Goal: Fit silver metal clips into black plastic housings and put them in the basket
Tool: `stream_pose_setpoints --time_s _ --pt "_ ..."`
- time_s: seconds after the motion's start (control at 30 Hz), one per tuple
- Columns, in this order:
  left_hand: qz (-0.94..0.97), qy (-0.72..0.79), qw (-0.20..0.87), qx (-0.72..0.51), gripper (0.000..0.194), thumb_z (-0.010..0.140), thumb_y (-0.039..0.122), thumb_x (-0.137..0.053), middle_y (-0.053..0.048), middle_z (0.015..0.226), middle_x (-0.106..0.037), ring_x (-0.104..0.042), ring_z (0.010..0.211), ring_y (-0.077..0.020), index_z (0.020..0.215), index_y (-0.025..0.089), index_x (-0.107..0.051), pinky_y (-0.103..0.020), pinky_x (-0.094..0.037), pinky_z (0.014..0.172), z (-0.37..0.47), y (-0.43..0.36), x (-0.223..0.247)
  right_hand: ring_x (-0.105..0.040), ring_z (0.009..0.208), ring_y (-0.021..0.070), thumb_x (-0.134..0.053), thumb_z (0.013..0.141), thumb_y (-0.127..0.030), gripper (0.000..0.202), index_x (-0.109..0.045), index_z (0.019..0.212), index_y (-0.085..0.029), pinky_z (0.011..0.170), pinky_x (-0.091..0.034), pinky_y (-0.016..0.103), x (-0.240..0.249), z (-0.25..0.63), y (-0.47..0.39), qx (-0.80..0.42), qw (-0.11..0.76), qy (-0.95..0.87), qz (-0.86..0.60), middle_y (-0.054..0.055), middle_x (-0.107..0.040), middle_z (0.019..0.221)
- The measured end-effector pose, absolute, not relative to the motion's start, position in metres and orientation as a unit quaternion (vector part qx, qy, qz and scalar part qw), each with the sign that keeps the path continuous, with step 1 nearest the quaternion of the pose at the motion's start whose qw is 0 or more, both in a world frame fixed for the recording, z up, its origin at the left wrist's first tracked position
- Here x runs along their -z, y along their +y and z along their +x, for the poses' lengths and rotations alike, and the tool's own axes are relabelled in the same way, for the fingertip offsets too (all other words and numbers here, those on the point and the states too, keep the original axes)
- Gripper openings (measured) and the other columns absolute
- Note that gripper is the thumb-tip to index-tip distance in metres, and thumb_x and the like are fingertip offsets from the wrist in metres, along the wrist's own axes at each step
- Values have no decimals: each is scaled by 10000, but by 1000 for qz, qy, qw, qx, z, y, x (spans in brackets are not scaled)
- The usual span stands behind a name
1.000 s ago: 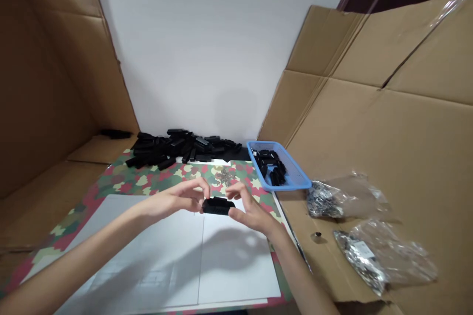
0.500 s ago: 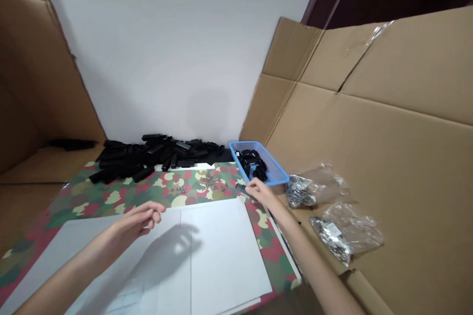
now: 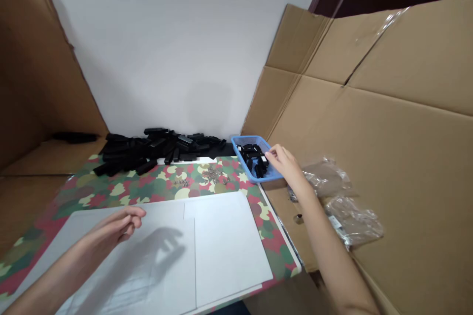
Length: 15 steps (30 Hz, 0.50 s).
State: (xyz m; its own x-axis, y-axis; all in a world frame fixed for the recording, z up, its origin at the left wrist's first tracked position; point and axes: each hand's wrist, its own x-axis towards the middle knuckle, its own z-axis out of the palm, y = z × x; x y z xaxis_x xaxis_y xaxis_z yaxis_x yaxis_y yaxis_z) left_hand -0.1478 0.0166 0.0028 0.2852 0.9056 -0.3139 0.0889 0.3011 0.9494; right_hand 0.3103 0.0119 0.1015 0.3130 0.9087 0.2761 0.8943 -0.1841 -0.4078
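Note:
My left hand (image 3: 118, 224) hovers over the white sheets (image 3: 225, 251) with loosely bent fingers and nothing in them. At the right rim of the blue plastic basket (image 3: 254, 180), my right hand (image 3: 284, 161) reaches in over the contents, its fingers apart and no part visible between them. Several small black plastic parts (image 3: 252, 151) lie inside the basket, one with a whitish face close to my right fingertips. Small metal pieces (image 3: 213, 174) are scattered on the camouflage-patterned cloth (image 3: 162, 184), left of the basket.
A pile of long black plastic pieces (image 3: 129, 155) lies along the back wall. Clear plastic bags (image 3: 354, 219) with shiny metal parts rest to the right, partly behind my right arm. Cardboard walls (image 3: 399, 147) stand on both sides.
My right hand has moved up and right from the cloth to the basket, and the dark oblong part it held no longer shows in its fingers. My left hand has drawn back left.

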Motion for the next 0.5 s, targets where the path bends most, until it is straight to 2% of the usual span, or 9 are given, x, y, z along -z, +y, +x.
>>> stream_pose_setpoints --time_s 0.1,0.17,0.23,0.27,0.4,0.5 --pt "532 524 591 -305 422 695 639 -656 -45 842 -617 -557 815 -233 905 275 -699 -294 -483 727 -151 9 -3 -601 888 206 -450 928 -357 170 -555 916 -224 819 -457 322 -88 287 -18 -69 217 -667 -710 43 -614 920" --pt "579 531 556 -270 405 733 641 -616 -45 921 -638 -575 923 -274 935 296 -683 -317 -479 786 -146 2 -5 -603 865 193 -493 923 -376 156 -568 941 -241 774 -462 308 -73 268 -37 -144 155 -731 -649 18 -615 927" --pt "641 517 518 -229 375 793 618 -566 -46 1017 -640 -558 1038 -302 984 310 -660 -342 -461 867 -136 -5 -6 -600 868 182 -561 899 -373 124 -580 931 -255 773 -464 296 -55 249 -54 -221 87 -775 -585 -5 -618 920" --pt "680 499 497 -204 364 816 603 -550 -51 1050 -635 -549 1062 -305 1005 308 -649 -354 -449 898 -130 -9 -7 -597 894 178 -549 914 -358 107 -579 938 -258 802 -463 299 -47 240 -60 -235 80 -782 -571 -8 -617 935" --pt "814 430 374 -111 368 870 544 -512 -80 1120 -606 -531 1055 -296 1094 272 -615 -401 -409 936 -102 -20 -5 -550 1043 189 -508 946 -326 120 -554 1042 -269 929 -443 346 -18 217 -73 -194 98 -794 -568 11 -581 1057" --pt "861 407 298 -65 366 886 488 -495 -95 1108 -589 -526 1019 -299 1140 244 -596 -429 -396 900 -84 -22 -3 -540 1033 199 -535 931 -310 102 -556 1023 -270 920 -456 361 -5 212 -71 -163 81 -808 -560 15 -572 1053"
